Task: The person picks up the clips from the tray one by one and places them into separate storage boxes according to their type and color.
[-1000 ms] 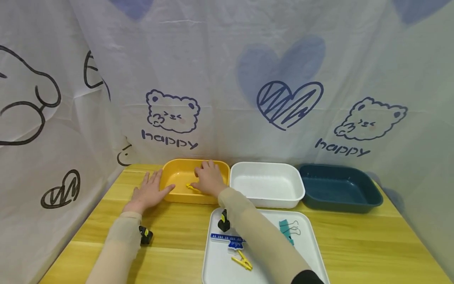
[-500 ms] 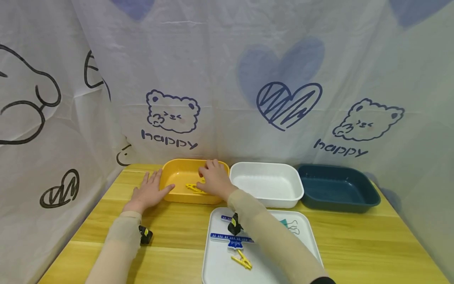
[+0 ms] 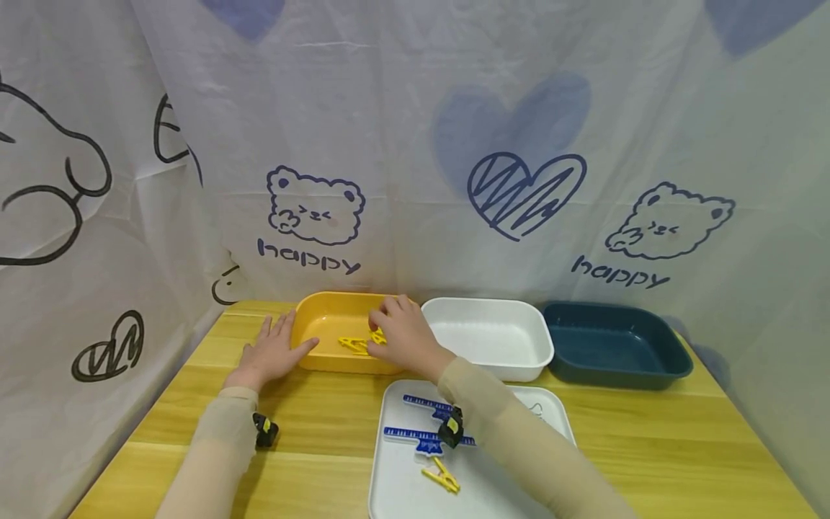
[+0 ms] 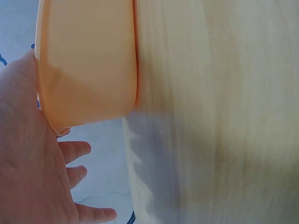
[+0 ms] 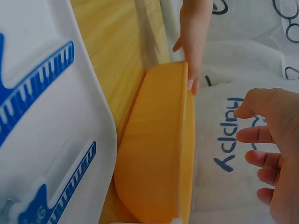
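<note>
Loosely parted right grip (image 3: pixel 410 334), beside yellow clips (image 3: pixel 353 345), left grip (image 3: pixel 274 352) splayed, touching yellow bin (image 3: pixel 350 363)

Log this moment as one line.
left hand: against rounded yellow plastic bin | right hand: over bin, thumb and fingers parted | yellow plastic clips: inside bin

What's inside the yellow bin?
Inside the yellow bin, a yellow clip lies on the bottom. Another yellow piece shows beside it, partly covered by the right grip. That grip also hides the bin's right end, so I can't tell what's there.
</note>
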Demonstrator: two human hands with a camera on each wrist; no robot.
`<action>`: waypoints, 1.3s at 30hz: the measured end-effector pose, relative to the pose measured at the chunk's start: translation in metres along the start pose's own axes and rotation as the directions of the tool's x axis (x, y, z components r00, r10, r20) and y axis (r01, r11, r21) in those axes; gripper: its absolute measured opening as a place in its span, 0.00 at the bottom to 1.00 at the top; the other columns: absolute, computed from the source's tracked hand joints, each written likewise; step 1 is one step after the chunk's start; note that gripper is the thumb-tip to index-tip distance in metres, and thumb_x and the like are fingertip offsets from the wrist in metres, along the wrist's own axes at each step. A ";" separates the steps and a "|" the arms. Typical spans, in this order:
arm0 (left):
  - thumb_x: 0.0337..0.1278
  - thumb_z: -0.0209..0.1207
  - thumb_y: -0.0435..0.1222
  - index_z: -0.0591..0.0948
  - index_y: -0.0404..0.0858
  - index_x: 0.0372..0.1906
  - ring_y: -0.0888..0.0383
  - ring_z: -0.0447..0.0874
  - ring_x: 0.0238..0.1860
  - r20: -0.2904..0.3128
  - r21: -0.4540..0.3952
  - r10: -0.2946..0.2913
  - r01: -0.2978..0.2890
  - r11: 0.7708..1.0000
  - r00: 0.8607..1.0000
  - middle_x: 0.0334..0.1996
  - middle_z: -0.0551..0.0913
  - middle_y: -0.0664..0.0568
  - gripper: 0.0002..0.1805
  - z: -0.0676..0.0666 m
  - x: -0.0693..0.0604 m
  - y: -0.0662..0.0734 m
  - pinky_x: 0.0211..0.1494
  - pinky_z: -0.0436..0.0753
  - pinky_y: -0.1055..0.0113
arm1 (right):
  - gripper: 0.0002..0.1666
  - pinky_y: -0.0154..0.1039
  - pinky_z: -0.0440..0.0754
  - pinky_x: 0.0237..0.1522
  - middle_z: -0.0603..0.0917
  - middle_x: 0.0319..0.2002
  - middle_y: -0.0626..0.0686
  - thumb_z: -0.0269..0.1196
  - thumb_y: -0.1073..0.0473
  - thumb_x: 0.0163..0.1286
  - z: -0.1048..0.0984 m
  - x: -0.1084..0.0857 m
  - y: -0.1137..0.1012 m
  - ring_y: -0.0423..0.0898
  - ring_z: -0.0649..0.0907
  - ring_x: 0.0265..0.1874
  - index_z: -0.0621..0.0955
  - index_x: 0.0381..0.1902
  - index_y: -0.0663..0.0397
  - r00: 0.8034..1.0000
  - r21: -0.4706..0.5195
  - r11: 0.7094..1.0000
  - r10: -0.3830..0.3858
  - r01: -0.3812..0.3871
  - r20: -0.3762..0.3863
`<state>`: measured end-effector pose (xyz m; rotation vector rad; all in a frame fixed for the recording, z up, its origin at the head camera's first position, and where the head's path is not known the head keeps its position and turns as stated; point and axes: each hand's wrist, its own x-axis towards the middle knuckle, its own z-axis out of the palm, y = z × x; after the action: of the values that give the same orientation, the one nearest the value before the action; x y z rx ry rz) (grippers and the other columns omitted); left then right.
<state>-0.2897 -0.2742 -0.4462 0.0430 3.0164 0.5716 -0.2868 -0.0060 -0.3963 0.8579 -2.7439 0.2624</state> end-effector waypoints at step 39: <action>0.64 0.39 0.68 0.40 0.37 0.78 0.33 0.32 0.77 0.002 0.001 0.006 -0.006 1.000 1.000 0.77 0.43 0.32 0.52 0.001 0.000 -0.004 0.66 0.46 0.21 | 0.14 0.43 0.69 0.49 0.76 0.47 0.47 0.71 0.46 0.57 -0.030 -0.105 0.025 0.47 0.68 0.48 0.79 0.37 0.39 0.997 0.212 0.975 0.072 -0.069 -0.010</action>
<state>-0.2895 -0.2775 -0.4488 0.0521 3.0151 0.5703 -0.2128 0.0774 -0.4011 0.8044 -2.7683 0.5819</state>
